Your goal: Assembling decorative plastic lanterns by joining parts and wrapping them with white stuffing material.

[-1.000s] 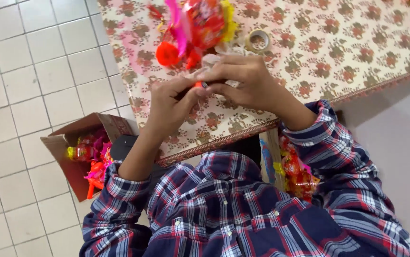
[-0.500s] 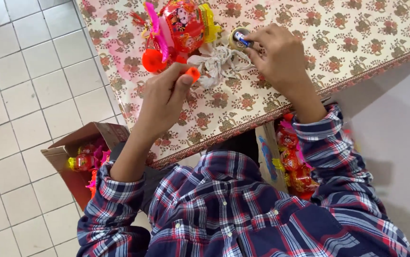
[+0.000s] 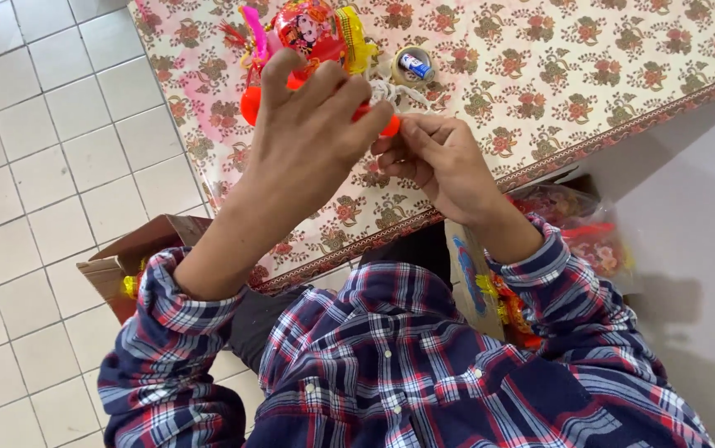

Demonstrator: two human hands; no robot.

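Observation:
My left hand [image 3: 308,124] is raised over a red, pink and yellow lantern toy [image 3: 312,29] on the flowered tablecloth [image 3: 590,75], its fingers curled around an orange-red piece at the toy's lower end. My right hand [image 3: 440,158] pinches the tip of that same orange-red piece [image 3: 391,124] from the right. A tangle of white string [image 3: 391,90] lies just behind the fingers. Beyond it sits a roll of clear tape [image 3: 414,65] with a small blue and white tube inside its ring.
A brown cardboard box [image 3: 138,257] with bright toys stands on the white tiled floor [image 3: 34,166] at my left. A second box and a clear bag of red toys [image 3: 581,232] sit under the table edge at my right. A pale wall [image 3: 697,249] rises on the right.
My right hand left the tape roll and came back to the orange-red piece. My left hand rose and now covers the toy's lower part. The view moved closer.

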